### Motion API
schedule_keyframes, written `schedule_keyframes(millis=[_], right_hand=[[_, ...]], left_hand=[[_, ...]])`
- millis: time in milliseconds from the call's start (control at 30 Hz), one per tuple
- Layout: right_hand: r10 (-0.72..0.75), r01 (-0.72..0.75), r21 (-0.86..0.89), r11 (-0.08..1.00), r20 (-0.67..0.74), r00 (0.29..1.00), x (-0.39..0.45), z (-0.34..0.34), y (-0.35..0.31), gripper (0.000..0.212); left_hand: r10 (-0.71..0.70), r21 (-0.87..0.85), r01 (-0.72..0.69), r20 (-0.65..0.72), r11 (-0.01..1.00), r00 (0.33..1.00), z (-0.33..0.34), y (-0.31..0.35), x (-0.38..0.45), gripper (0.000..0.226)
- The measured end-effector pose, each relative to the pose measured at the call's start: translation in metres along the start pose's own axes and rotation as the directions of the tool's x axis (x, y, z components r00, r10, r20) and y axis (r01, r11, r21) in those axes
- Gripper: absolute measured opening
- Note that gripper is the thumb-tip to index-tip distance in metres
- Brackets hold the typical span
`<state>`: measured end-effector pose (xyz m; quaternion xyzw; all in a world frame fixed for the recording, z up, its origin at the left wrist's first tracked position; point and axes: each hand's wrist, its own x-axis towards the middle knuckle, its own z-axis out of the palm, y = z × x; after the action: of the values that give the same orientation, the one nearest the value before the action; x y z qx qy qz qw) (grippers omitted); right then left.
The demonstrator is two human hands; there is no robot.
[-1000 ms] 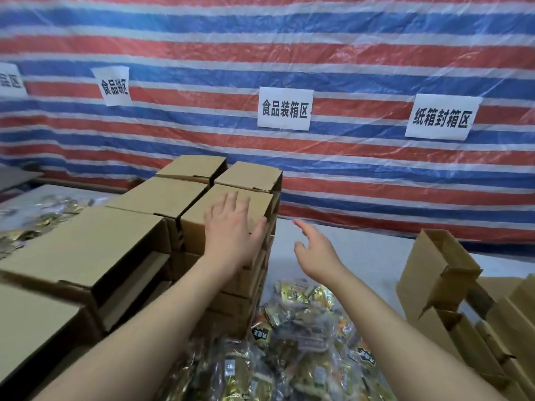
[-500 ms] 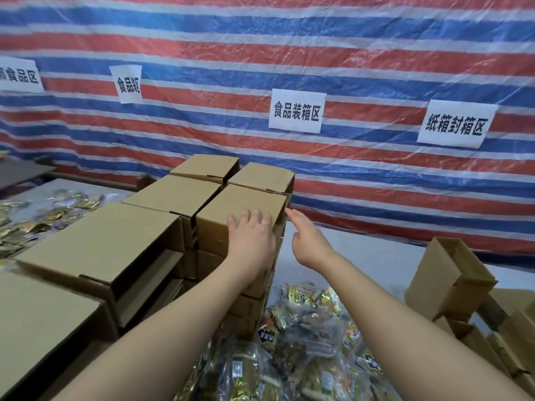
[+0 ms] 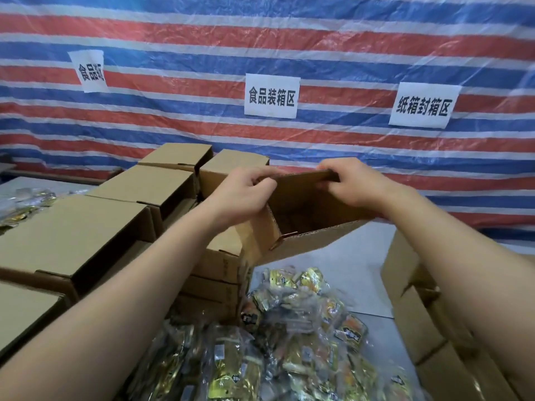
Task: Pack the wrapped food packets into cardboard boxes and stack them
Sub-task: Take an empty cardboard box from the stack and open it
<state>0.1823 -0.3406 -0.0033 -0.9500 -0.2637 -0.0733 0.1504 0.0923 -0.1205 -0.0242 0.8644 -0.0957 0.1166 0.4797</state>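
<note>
- An open cardboard box (image 3: 301,224) is held up in the air, tipped toward the camera, above the pile of food packets (image 3: 278,342).
- The left hand (image 3: 243,192) pinches its far top edge on the left.
- The right hand (image 3: 353,183) pinches that same edge on the right.
- Closed boxes (image 3: 86,224) sit stacked on the left.
- More boxes (image 3: 411,308) lie on the right.
- A striped sheet (image 3: 260,39) with paper signs (image 3: 271,96) hangs behind.

Behind it all hangs a tarp (image 3: 289,47), striped red, blue and white, wrinkled and glossy under even light. Three white signs with black Chinese characters are stuck to it: left sign (image 3: 90,71) curling, middle sign (image 3: 272,96) flat, right sign (image 3: 423,106) slightly tilted. Below, a grey tabletop (image 3: 359,256) shows.
</note>
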Motion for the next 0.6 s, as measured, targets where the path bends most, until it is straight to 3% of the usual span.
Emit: schedule_keyframes(millis=[133, 200, 267, 367, 467, 600], right_hand=[[0.073, -0.065, -0.074, 0.995, 0.123, 0.990, -0.048, 0.025, 0.015, 0.025], [0.108, -0.074, -0.173, 0.982, 0.199, 0.974, -0.080, 0.059, 0.020, 0.016], [0.174, -0.107, -0.223, 0.969, 0.306, 0.936, -0.120, 0.104, 0.027, 0.004], [0.265, -0.200, -0.191, 0.961, 0.422, 0.867, -0.193, 0.176, 0.033, 0.014], [0.321, -0.289, -0.142, 0.947, 0.462, 0.826, -0.249, 0.228, 0.030, 0.014], [0.373, -0.387, -0.045, 0.921, 0.393, 0.840, -0.283, 0.256, 0.030, 0.012]], left_hand=[[-0.140, -0.064, 0.142, 0.034, 0.988, 0.990, 0.033, -0.020, -0.010, 0.022], [-0.229, -0.033, 0.231, 0.051, 0.972, 0.972, 0.064, -0.043, -0.031, 0.017], [-0.328, -0.024, 0.330, 0.080, 0.944, 0.941, 0.103, -0.069, -0.065, 0.015], [-0.444, -0.008, 0.453, 0.174, 0.892, 0.879, 0.155, -0.106, -0.125, 0.018], [-0.501, 0.002, 0.514, 0.234, 0.858, 0.834, 0.189, -0.134, -0.171, 0.018], [-0.478, 0.030, 0.486, 0.245, 0.874, 0.844, 0.213, -0.148, -0.192, 0.019]])
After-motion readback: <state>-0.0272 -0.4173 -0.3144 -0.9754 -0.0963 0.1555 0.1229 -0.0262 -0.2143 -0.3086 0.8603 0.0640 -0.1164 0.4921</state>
